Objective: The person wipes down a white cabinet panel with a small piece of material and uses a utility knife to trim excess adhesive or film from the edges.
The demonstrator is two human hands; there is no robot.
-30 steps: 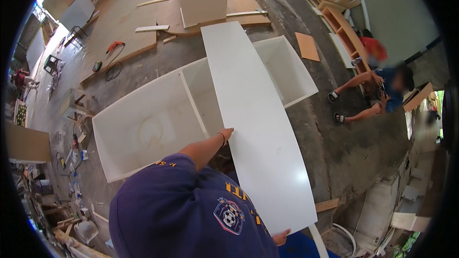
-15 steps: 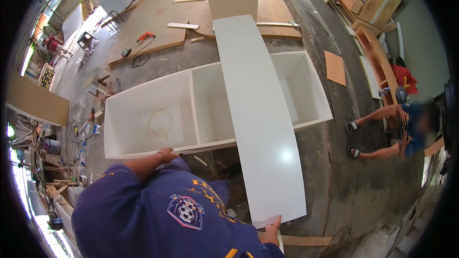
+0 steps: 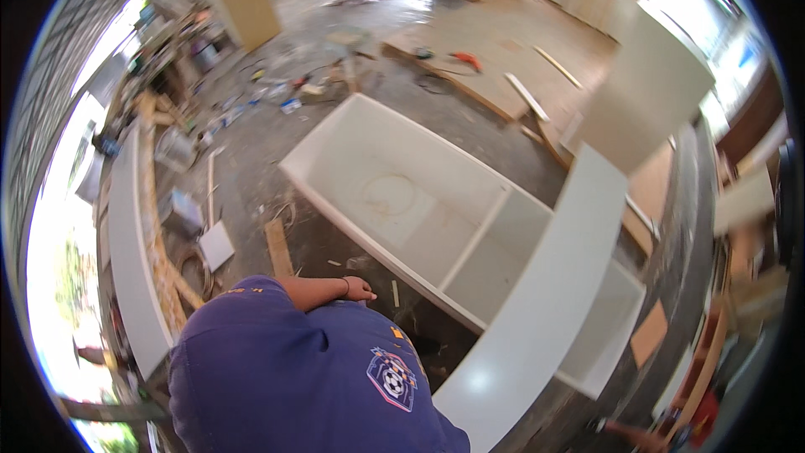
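Note:
My left hand [image 3: 360, 289], with a dark band at the wrist, is held close to my body. Its fingers are curled, and nothing shows in them. In front of it, a gap separates it from the near edge of a long white open box, like a cabinet body [image 3: 436, 218], lying on the floor with dividers inside. A long white panel [image 3: 545, 294] rests across the right part of this cabinet. The panel's near end runs out of view beside my torso. My right hand is out of the picture.
A tall pale board [image 3: 646, 84] stands beyond the panel. An orange power drill [image 3: 466, 60] lies on a low wooden platform [image 3: 511, 42] at the back. To the left are a bucket [image 3: 176, 149], wood strips and scraps; an orange-brown board [image 3: 649, 334] lies at right.
The view has swung left, so cabinet and panel now slant. My left hand has come away from the cabinet's near edge. My right hand, earlier at the panel's near end, has left the picture.

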